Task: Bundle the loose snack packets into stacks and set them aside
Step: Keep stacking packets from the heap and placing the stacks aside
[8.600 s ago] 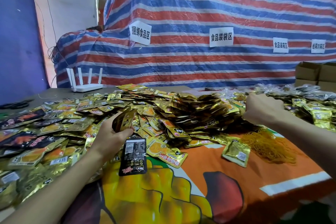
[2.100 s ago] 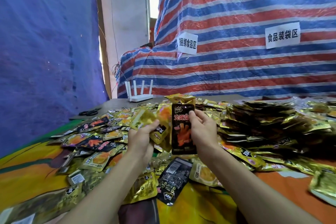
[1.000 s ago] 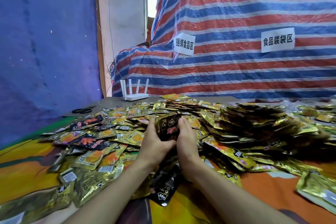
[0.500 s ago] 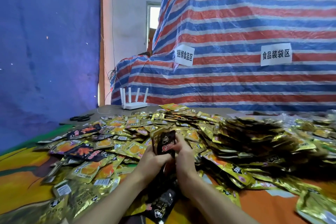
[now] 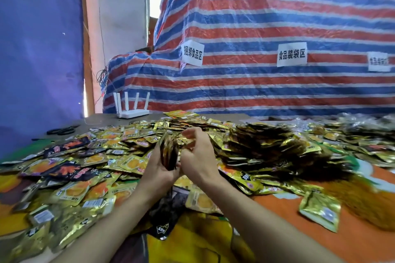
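Background: red, white and blue striped tarp across 12 to 3 o'clock, carrying white paper labels. Blue sheet fills 9 to 11 o'clock. White router with four upright antennas stands at the far table edge, 11 o'clock of the hands. Black scissors lie well apart at 10 o'clock.

Surface: table under an orange and yellow printed cloth, bare only towards 5 o'clock.

Loose snack packets, gold with orange print plus some black ones, lie flat and overlapping from 7 through 12 o'clock. A denser dark-gold heap sits at 2 to 3 o'clock. One gold packet lies alone at 4 o'clock. Beside it is an orange tangle, too blurred to identify.

Stack of packets: held on edge, upright, directly between the two hands, above the loose layer near frame centre.

Left hand: at the stack's 9 o'clock side, fingers curled round its left face and lower edge.

Right hand: at the 3 o'clock side, heel of palm meeting the left hand under the stack, fingers bent in against its right face near the top. Motion blur hides the exact fingertip contact.

A black packet lies flat beneath the wrists at 6 o'clock.
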{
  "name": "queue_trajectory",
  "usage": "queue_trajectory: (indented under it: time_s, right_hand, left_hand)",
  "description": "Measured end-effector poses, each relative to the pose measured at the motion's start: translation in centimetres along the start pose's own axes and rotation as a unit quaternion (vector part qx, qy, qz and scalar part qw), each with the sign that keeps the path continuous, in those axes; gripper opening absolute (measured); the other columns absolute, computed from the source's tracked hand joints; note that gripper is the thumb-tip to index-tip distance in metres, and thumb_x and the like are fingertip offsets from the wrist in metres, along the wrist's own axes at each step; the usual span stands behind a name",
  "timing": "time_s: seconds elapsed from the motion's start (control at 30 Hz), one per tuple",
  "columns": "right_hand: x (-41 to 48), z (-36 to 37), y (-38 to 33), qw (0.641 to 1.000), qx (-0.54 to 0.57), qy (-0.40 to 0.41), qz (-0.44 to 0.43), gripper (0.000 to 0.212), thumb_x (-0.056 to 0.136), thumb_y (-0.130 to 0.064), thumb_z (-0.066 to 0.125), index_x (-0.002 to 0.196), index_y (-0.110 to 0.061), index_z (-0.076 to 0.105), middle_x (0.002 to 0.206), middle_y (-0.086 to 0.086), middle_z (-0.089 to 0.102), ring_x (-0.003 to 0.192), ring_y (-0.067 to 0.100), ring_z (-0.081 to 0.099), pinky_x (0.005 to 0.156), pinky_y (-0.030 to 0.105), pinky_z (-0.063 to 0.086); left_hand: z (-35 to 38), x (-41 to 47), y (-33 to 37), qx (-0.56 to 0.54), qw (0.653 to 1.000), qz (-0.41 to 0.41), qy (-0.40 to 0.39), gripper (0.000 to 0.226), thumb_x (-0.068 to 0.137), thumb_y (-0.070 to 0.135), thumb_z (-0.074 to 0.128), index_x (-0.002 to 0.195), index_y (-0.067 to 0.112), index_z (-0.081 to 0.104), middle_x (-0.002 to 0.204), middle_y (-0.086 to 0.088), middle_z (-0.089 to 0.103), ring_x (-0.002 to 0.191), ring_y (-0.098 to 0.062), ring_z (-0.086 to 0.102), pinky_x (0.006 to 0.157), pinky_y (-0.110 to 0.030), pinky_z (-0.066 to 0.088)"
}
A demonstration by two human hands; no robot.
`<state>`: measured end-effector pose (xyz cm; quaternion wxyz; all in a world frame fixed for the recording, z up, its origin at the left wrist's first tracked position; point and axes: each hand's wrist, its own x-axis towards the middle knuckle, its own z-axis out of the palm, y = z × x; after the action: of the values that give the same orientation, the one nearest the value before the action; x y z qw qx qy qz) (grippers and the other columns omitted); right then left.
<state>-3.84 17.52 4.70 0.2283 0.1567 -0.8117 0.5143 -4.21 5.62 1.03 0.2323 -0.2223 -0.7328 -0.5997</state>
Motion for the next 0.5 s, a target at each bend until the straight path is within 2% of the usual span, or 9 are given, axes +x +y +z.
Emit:
queue_trajectory:
  time_s: [0.1,0.2,0.3,0.4,0.47,0.5]
  right_hand:
    - [-0.4,-3.0,0.4,0.996,-0.081,-0.045,0.001,0.039,0.075,-0.012,0.054,0.113,-0.021,0.059,0.112,-0.001,0.059,0.104,0.016,0.057,0.091,0.036,0.052]
    - [-0.7,-7.3,1.6,0.973,-0.207,-0.091,0.052,0.031,0.073,-0.019,0.053,0.103,-0.023,0.062,0.102,-0.005,0.064,0.094,0.017,0.061,0.084,0.038,0.056]
    - [-0.6,-12.4,3.3,0.918,-0.357,-0.096,0.144,0.02,0.077,-0.023,0.057,0.094,-0.025,0.066,0.09,-0.004,0.068,0.085,0.02,0.064,0.077,0.036,0.055]
    - [-0.6,-18.2,5.3,0.856,-0.472,-0.067,0.2,0.006,0.081,-0.026,0.056,0.081,-0.02,0.058,0.076,-0.003,0.062,0.07,0.018,0.059,0.064,0.03,0.045]
    - [-1.0,-21.8,6.5,0.81,-0.54,-0.059,0.222,0.01,0.083,-0.027,0.055,0.078,-0.019,0.05,0.073,-0.003,0.057,0.066,0.017,0.056,0.066,0.03,0.046]
    - [-1.2,-23.3,7.2,0.788,-0.568,-0.059,0.23,0.011,0.085,-0.028,0.055,0.083,-0.018,0.052,0.075,-0.003,0.057,0.068,0.017,0.057,0.069,0.031,0.05]
  left_hand:
    - [-0.1,-0.2,0.0,0.025,1.0,0.004,-0.009,0.028,0.083,-0.014,0.068,0.103,-0.002,0.052,0.076,-0.015,0.051,0.064,-0.008,0.055,0.059,-0.014,0.044]
    - [0.0,-0.1,-0.4,0.041,0.999,-0.014,-0.025,0.024,0.086,-0.011,0.063,0.101,0.005,0.053,0.075,-0.009,0.047,0.063,-0.015,0.048,0.058,-0.02,0.04]
    - [0.0,-0.1,-0.5,0.053,0.997,-0.022,-0.043,0.02,0.086,-0.004,0.066,0.098,0.005,0.053,0.077,-0.008,0.05,0.065,-0.016,0.047,0.062,-0.029,0.04]
    - [-0.1,-0.2,-0.1,0.043,0.997,-0.016,-0.055,0.021,0.075,0.013,0.067,0.092,0.018,0.054,0.068,-0.002,0.048,0.058,-0.009,0.047,0.054,-0.021,0.04]
    - [0.0,-0.2,0.0,0.038,0.997,-0.025,-0.055,0.022,0.072,0.018,0.065,0.091,0.021,0.055,0.066,-0.002,0.047,0.057,-0.009,0.046,0.053,-0.021,0.04]
    - [0.0,-0.3,0.0,0.041,0.997,-0.03,-0.053,0.022,0.072,0.019,0.065,0.092,0.017,0.055,0.068,-0.006,0.048,0.059,-0.01,0.047,0.054,-0.022,0.04]
